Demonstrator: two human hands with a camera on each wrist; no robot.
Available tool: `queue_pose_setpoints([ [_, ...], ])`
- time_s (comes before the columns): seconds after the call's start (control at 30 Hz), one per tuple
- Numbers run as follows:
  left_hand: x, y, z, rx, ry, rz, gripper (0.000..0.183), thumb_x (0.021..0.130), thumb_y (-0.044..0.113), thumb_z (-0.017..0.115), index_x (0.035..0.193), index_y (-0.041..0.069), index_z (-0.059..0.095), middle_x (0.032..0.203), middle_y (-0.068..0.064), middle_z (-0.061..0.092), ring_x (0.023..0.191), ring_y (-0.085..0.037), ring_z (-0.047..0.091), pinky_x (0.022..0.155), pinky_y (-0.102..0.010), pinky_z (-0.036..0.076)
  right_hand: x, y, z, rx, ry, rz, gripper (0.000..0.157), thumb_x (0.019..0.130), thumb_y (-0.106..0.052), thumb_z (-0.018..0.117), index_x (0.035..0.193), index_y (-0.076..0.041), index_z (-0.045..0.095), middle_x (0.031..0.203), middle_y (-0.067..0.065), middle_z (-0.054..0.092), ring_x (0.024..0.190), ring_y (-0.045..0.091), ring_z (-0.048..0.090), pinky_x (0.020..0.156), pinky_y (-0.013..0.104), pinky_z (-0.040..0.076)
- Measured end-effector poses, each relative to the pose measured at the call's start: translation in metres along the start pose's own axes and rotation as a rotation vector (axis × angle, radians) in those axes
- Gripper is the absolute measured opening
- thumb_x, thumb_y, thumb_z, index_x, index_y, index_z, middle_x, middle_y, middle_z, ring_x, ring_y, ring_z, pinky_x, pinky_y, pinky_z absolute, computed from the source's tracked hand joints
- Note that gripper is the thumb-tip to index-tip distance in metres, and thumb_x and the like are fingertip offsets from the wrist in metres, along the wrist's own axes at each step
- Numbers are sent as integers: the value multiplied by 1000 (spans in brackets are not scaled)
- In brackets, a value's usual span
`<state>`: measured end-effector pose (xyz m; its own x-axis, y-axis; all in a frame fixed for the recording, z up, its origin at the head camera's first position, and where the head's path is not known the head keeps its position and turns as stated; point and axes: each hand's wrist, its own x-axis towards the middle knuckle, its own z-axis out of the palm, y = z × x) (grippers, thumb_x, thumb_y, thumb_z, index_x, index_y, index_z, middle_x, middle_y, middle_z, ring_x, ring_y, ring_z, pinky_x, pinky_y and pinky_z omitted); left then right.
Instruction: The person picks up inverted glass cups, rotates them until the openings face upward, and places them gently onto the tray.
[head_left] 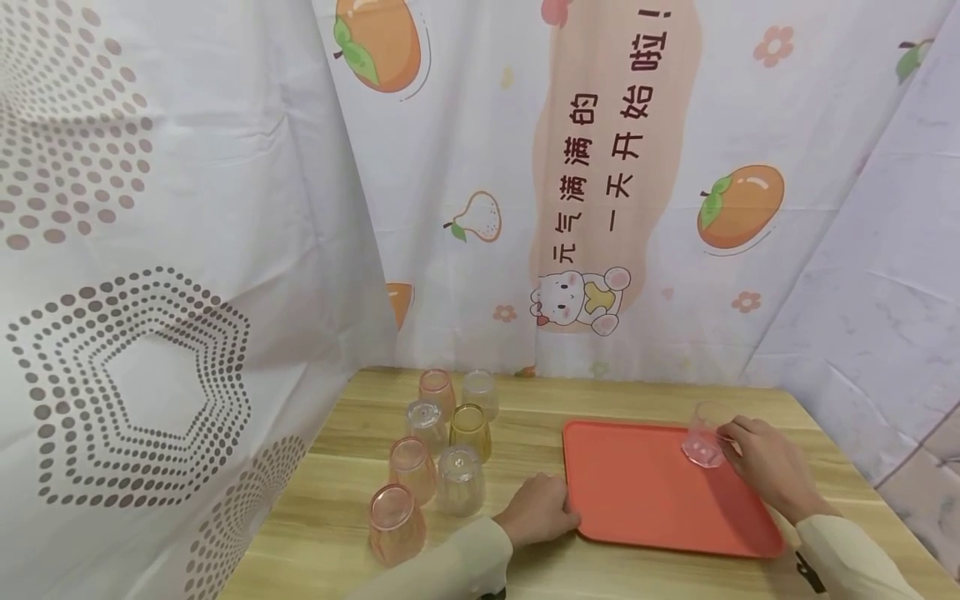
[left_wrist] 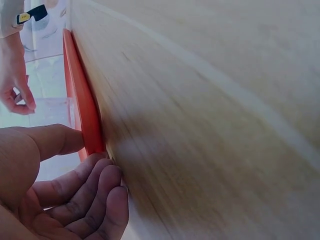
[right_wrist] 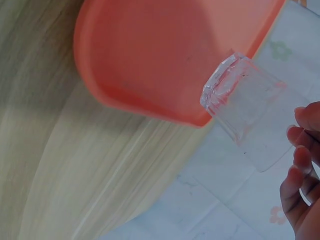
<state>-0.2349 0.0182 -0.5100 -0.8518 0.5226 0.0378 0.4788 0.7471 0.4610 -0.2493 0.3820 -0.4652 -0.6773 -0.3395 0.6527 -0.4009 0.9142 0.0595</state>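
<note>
A red tray lies on the wooden table. My left hand pinches its left edge, thumb on the upper side and curled fingers beneath, as the left wrist view shows. At the tray's far right part, my right hand holds a clear cup by the rim. The cup is mouth up, its thick faceted base close over the tray. In the right wrist view, the fingertips are right at the rim.
Left of the tray, several upside-down cups stand in a loose double row: pink cups, clear cups and a yellow cup. Printed curtains hang behind the table and along both sides.
</note>
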Motion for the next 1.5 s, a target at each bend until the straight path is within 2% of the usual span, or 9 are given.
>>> queue_pose_setpoints([
  [0.13, -2, 0, 1, -5, -5, -1, 44, 81, 28, 72, 44, 19, 49, 36, 13, 35, 32, 0, 28, 33, -19, 27, -2, 4, 2, 1, -5, -1, 18, 66, -6, 77, 82, -10, 69, 79, -4, 61, 68, 22, 58, 51, 38, 46],
  [0.6, -4, 2, -1, -19, 14, 17, 46, 80, 25, 70, 42, 19, 46, 36, 13, 31, 31, 1, 24, 32, -18, 22, 3, 6, 0, 8, -48, 60, 16, 68, -6, 79, 81, -10, 71, 78, -2, 61, 68, 24, 60, 51, 39, 46],
  [0.8, -3, 1, 1, -19, 27, 30, 48, 80, 24, 70, 41, 19, 42, 35, 13, 27, 30, 0, 21, 30, -17, 17, 4, 4, -2, 19, -78, 103, 17, 69, -7, 79, 84, -10, 71, 77, -2, 59, 60, 18, 55, 47, 35, 42],
  [0.9, -3, 0, 2, -18, 31, 29, 48, 79, 24, 70, 41, 19, 42, 35, 14, 27, 30, 1, 20, 30, -17, 16, 3, 1, -4, 25, -63, 112, 20, 69, -7, 79, 87, -10, 70, 78, 0, 57, 56, 14, 51, 45, 32, 39],
  [1.13, -5, 0, 1, -29, 29, 28, 48, 79, 25, 70, 41, 19, 42, 35, 14, 27, 30, 1, 20, 29, -17, 16, 0, -12, -7, 36, -22, 88, 27, 65, -8, 81, 89, -11, 69, 77, -3, 55, 52, 7, 46, 42, 26, 35],
  [1.37, -7, 0, -1, -38, 36, 51, 50, 81, 26, 70, 41, 19, 40, 35, 14, 25, 30, 1, 19, 30, -16, 15, 0, -34, -6, 84, 4, 37, 27, 62, -9, 83, 84, -17, 69, 78, -4, 61, 62, 16, 62, 49, 30, 46],
  [1.5, -7, -1, 1, -33, 41, 64, 51, 81, 27, 70, 42, 19, 39, 35, 14, 24, 31, 1, 18, 30, -16, 15, -1, -46, -4, 114, 15, 2, 29, 61, -9, 83, 82, -20, 67, 80, -4, 62, 66, 15, 63, 52, 30, 48],
])
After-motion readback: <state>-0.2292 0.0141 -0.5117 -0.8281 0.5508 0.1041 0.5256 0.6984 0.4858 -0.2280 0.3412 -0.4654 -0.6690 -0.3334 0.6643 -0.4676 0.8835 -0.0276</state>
